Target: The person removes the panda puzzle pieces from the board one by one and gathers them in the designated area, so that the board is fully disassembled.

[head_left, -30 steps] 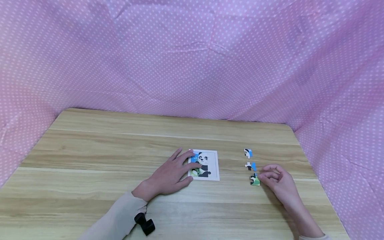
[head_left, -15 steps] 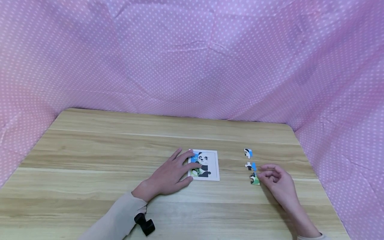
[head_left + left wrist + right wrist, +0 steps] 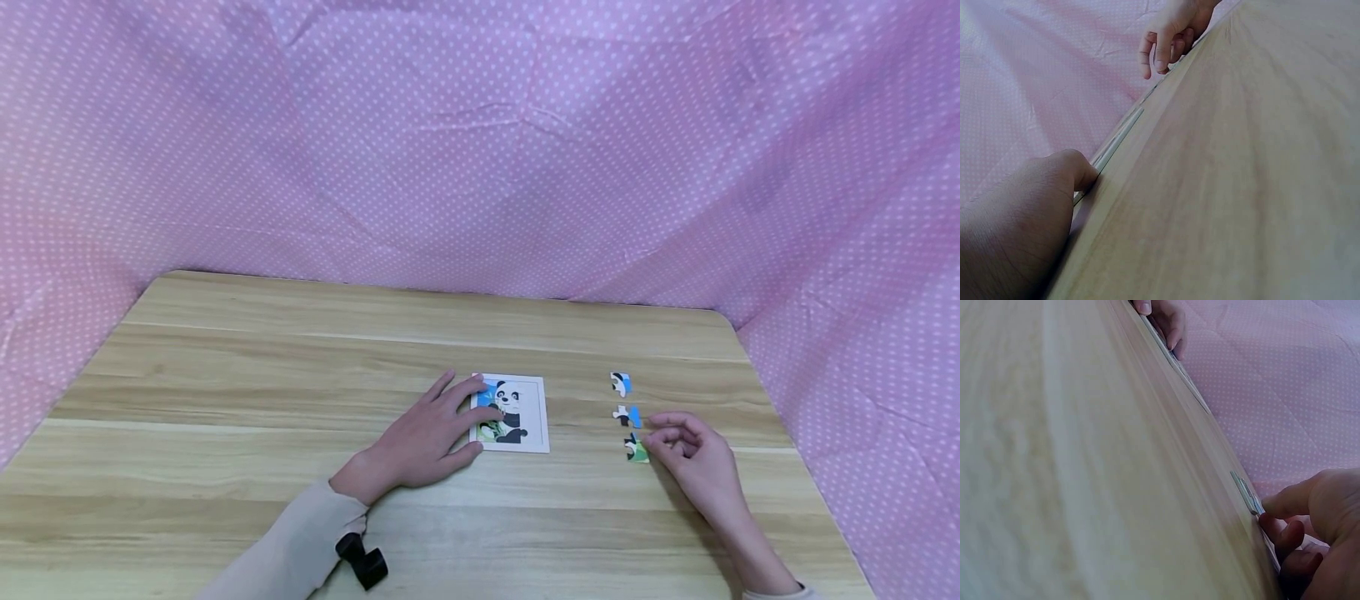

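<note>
Noted pink dotted cloth (image 3: 480, 158) behind wooden table (image 3: 262, 392). Logged left hand (image 3: 427, 433), fingers spread apart, and right hand (image 3: 697, 467), pinching. Found panda board (image 3: 536, 412) flat on table beneath left hand's fingers; to its right, green piece (image 3: 638, 450) in right hand's pinch, then middle piece (image 3: 633, 416) and far piece (image 3: 625, 383), both part blue.

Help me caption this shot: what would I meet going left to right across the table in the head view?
Left sleeve, left hand, panda puzzle board, three puzzle pieces, right hand.
</note>
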Action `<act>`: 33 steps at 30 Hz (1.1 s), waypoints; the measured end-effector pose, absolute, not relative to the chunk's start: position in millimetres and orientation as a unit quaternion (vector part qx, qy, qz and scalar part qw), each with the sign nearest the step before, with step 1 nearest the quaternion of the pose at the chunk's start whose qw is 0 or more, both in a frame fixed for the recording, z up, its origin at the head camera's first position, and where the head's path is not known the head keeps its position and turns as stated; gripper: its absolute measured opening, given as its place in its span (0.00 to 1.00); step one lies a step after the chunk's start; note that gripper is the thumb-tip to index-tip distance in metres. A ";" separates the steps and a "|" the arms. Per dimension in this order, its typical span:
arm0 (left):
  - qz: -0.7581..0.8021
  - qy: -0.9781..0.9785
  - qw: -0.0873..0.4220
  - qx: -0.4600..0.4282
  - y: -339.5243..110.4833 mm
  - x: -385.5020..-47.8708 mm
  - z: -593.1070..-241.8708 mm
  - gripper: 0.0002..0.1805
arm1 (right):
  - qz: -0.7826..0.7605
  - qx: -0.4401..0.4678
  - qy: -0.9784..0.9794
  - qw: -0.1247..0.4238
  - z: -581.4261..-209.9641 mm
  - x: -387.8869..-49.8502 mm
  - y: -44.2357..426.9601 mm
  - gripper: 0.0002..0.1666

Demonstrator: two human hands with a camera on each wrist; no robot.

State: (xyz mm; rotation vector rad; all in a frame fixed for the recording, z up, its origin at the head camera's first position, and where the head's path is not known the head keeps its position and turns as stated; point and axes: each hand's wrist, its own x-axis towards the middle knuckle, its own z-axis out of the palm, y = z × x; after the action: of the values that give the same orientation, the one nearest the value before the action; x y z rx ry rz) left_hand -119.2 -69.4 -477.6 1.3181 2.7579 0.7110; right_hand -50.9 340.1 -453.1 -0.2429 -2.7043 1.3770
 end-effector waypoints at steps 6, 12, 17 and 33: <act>0.229 0.878 0.000 0.420 -69.6 -119.2 -477.3 0.26 | 0.452 -0.078 -0.887 0.047 -453.1 -50.9 340.0 0.18; 0.234 0.878 0.002 0.419 -69.7 -119.2 -476.9 0.24 | 0.449 -0.069 -0.889 0.053 -453.2 -50.4 339.6 0.17; 0.235 0.877 0.000 0.419 -69.4 -119.1 -476.6 0.24 | 0.449 -0.058 -0.888 0.078 -450.8 -50.2 336.9 0.16; 0.239 0.877 0.004 0.417 -69.7 -118.2 -476.4 0.24 | 0.476 -0.003 -0.874 0.096 -433.5 -52.3 303.7 0.13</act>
State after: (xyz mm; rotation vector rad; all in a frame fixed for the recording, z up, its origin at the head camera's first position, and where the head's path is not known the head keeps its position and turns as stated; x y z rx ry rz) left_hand -118.2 -69.7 -476.4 1.3074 2.7468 0.7494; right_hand -52.3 303.7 -433.5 -0.0089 -2.5895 1.4116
